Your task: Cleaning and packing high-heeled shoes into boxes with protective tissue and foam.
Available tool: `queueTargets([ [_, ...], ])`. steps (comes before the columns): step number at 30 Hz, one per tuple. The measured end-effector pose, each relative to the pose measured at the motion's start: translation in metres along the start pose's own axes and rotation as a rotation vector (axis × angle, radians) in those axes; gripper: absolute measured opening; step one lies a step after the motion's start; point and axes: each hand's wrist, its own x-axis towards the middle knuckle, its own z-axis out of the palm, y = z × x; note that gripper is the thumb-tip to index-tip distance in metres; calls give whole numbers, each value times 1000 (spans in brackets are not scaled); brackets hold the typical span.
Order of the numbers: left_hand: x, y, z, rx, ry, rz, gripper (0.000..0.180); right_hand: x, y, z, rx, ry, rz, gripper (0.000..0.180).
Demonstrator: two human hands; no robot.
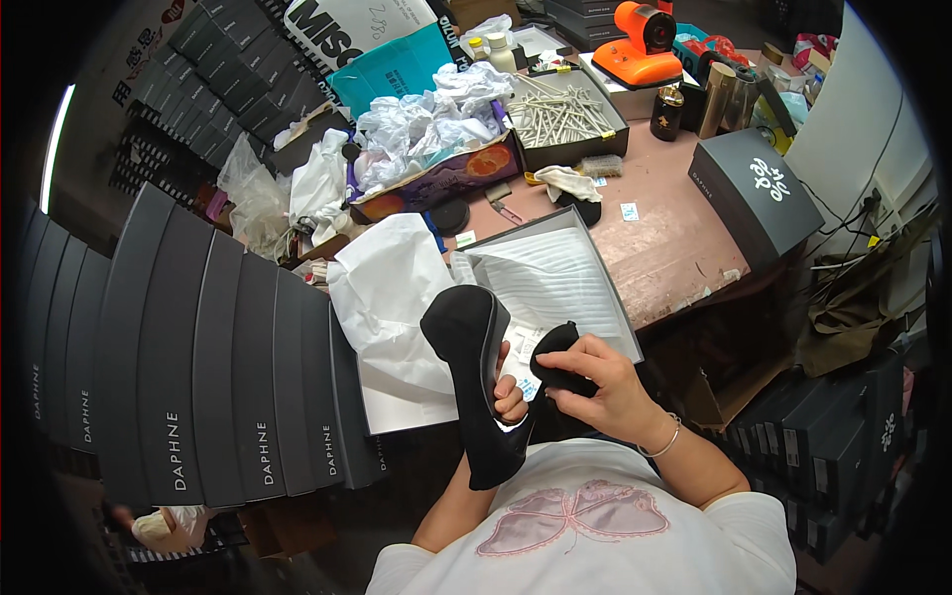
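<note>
Pump point(474, 382), black, matt, held above the near side of an open shoe box point(617, 283), its rounded toe end uppermost. Left hand point(509, 399): fingers curled around the pump's right edge. Right hand point(607, 382): thumb and fingers closed on a black piece point(565, 369), just beside the pump; possibly its mate, though too covered to be sure. Bracelet point(671, 438), thin, on the right wrist. Within the shoe box: ribbed white padding point(545, 273); at its left, white wrapping paper point(392, 307), spread over the edge. Pinkish table point(664, 238) beyond, bearing a purple carton point(446, 186) of crumpled white paper point(426, 129), a dark tray point(580, 149) of pale sticks point(560, 107), and a small bristle brush point(601, 166). Dark lidded box point(749, 198), at the table's right. Row of dark shoe boxes point(188, 367), on end, at the person's left.
</note>
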Motion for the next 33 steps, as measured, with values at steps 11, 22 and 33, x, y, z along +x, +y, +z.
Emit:
queueTargets([
  [11, 2, 4, -13, 52, -93, -19, 53, 2, 2, 2, 20, 21, 6, 39],
  [22, 7, -19, 29, 295, 132, 281, 53, -13, -9, 28, -57, -62, -466, 35],
  [33, 12, 2, -7, -506, -126, -162, 39, 3, -3, 47, -89, 94, -403, 26],
])
